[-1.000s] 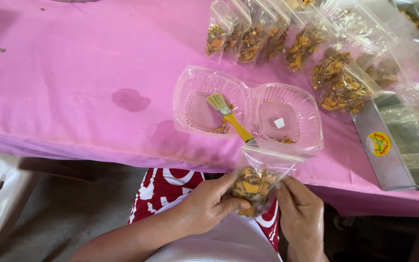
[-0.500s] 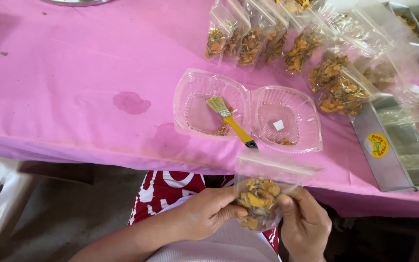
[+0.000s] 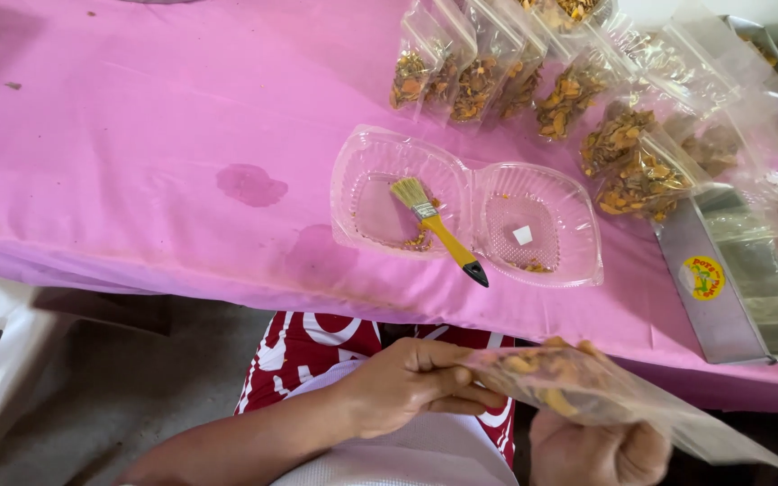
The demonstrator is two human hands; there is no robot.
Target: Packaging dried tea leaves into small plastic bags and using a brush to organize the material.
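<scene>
Head view shows the left hand [image 3: 407,387] pinching one end of a filled bag [image 3: 578,387] held flat over the lap; right hand [image 3: 601,450] cups it beneath; brush [image 3: 434,225] rests in the open tray [image 3: 578,261] on the worktop [image 3: 137,135].

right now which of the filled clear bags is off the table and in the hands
The clear bag of orange-brown pieces low in the picture, held on its side between the left hand and right hand. All the other filled bags lie in a row on the pink tablecloth.
</scene>
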